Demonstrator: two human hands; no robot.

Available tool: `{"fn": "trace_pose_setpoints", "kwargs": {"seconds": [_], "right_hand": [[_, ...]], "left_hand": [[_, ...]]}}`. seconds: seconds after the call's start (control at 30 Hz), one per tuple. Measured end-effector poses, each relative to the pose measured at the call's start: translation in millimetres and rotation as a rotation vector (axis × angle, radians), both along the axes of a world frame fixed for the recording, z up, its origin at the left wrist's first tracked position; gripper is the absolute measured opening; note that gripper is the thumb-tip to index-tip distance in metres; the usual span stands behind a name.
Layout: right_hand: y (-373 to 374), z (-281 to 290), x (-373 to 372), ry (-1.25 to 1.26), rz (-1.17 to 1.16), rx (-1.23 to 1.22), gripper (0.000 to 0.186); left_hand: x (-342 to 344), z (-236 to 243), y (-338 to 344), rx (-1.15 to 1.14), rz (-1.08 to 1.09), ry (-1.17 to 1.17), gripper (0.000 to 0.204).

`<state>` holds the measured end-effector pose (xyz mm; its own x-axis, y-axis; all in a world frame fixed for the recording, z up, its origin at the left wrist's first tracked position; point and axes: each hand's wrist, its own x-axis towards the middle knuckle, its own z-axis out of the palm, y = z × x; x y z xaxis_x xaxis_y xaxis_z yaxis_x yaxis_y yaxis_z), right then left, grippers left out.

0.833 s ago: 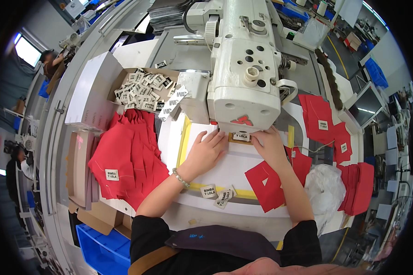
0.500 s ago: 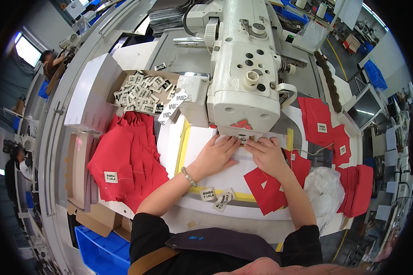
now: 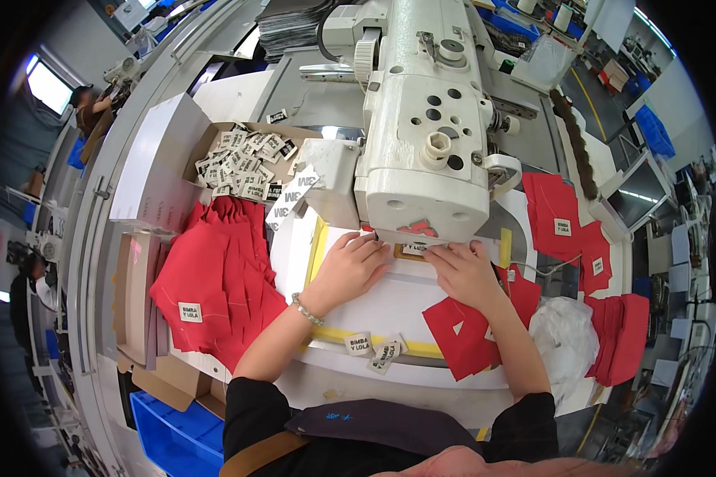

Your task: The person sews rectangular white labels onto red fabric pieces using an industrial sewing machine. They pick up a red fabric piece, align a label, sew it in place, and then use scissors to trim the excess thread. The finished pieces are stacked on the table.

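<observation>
Beneath the head of a white sewing machine (image 3: 426, 159) lies a small cream label (image 3: 413, 249) with dark print, set in a brown frame on a white work plate (image 3: 374, 306). At the label's right end are the fingertips of my right hand (image 3: 463, 273), its fingers stretched forward and slightly bent. My left hand (image 3: 348, 272) rests on the plate left of the label, apart from it, fingers extended with nothing visible in them. Red fabric pieces (image 3: 459, 338) lie under and beside my right forearm. Loose labels (image 3: 359, 344) sit near the plate's front edge.
A large pile of red fabric (image 3: 215, 278) lies at left, below a box of labels (image 3: 201, 143). On the right are more red pieces (image 3: 550, 211), a crumpled clear plastic bag (image 3: 563, 338) and a red stack (image 3: 622, 334). A blue crate (image 3: 179, 437) stands lower left.
My left hand has drawn back leftward off the label, leaving more of it and its brown frame visible. My right hand stays at its right end, shifted slightly. The view has moved a little.
</observation>
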<state>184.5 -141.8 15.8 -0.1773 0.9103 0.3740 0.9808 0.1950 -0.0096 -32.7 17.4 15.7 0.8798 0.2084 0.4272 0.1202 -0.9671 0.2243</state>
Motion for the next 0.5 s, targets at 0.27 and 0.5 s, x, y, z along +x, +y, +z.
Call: {"fn": "trace_pose_setpoints", "kwargs": {"seconds": [0.27, 0.5], "right_hand": [[6, 6, -4, 0.114, -0.007, -0.002, 0.031], [25, -2, -2, 0.135, -0.174, 0.063, 0.021]], "left_hand": [[3, 1, 3, 0.009, -0.016, -0.007, 0.023], [5, -5, 4, 0.003, -0.033, -0.081, 0.018]]}}
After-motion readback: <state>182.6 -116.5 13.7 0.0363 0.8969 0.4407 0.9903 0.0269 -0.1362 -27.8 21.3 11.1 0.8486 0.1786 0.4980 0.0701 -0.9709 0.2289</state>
